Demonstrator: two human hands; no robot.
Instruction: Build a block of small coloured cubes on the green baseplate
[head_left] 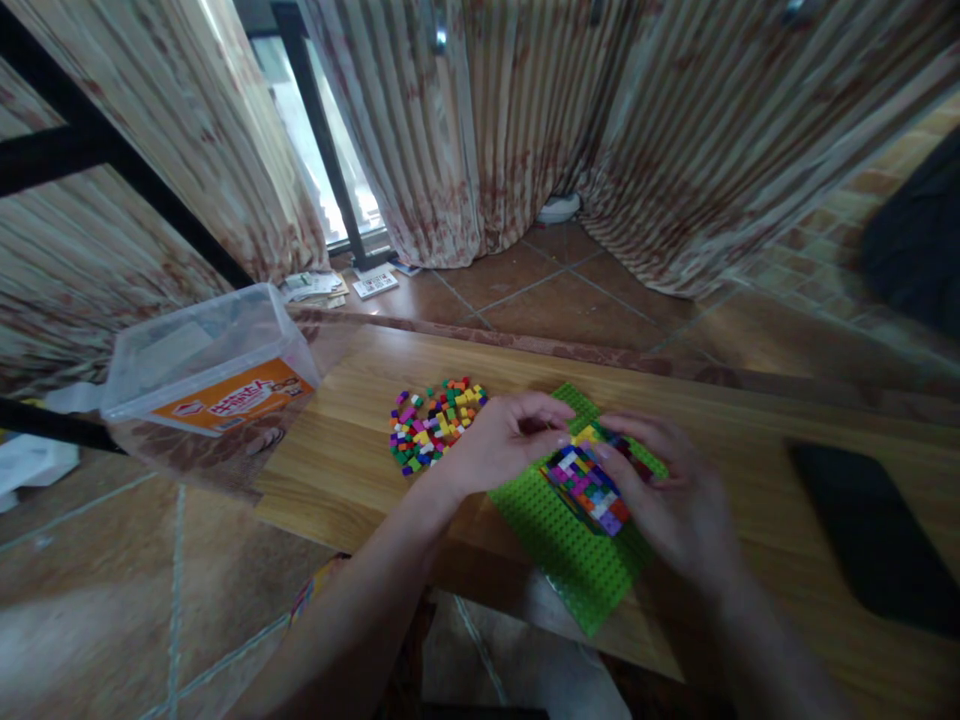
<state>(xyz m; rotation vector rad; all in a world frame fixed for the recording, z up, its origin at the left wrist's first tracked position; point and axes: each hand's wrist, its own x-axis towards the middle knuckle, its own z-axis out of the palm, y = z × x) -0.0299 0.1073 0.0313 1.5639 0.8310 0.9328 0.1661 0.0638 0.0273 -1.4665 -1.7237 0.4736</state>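
Observation:
A green studded baseplate lies at an angle on the wooden table, carrying a low build of multicoloured toy bricks. My left hand hovers at the build's far left edge, thumb and fingers curled toward each other; anything between the tips is too small to make out. My right hand is closed around the right side of the build, its thumb along the near face and fingers over the far edge. Both hands hide part of the build's far side. Left of my left hand lies a pile of small loose bricks.
A clear plastic tub with an orange label stands past the table's left end. A dark flat tablet-like object lies on the wooden table at right. Papers lie on the tiled floor by the striped curtains.

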